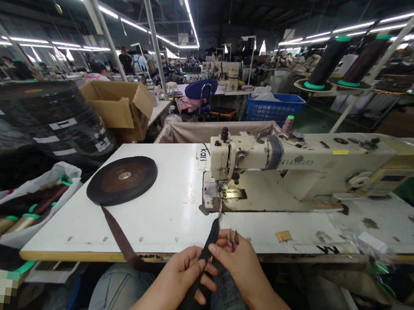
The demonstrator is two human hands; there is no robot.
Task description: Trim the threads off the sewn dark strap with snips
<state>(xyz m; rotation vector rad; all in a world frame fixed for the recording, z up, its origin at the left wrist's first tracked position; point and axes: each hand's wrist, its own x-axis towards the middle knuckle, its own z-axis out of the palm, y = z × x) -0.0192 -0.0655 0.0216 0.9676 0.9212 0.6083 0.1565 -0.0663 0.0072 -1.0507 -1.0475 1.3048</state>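
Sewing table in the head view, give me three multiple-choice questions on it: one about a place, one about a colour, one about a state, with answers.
1. Where does the roll of webbing lie?
A. on the white table, left of the sewing machine
B. inside the blue crate
C. on the person's lap

2. What colour are the end caps of the two thread cones above the machine?
A. red
B. green
C. yellow

3. What is the left hand doing?
A. resting flat on the table
B. hanging free of everything
C. pinching the dark strap

Answers: 1 A, the roll lies flat on the table to the left of the sewing machine. 2 B, both cones end in green rims. 3 C, its thumb and fingers close on the dark strap, while the right hand holds small snips.
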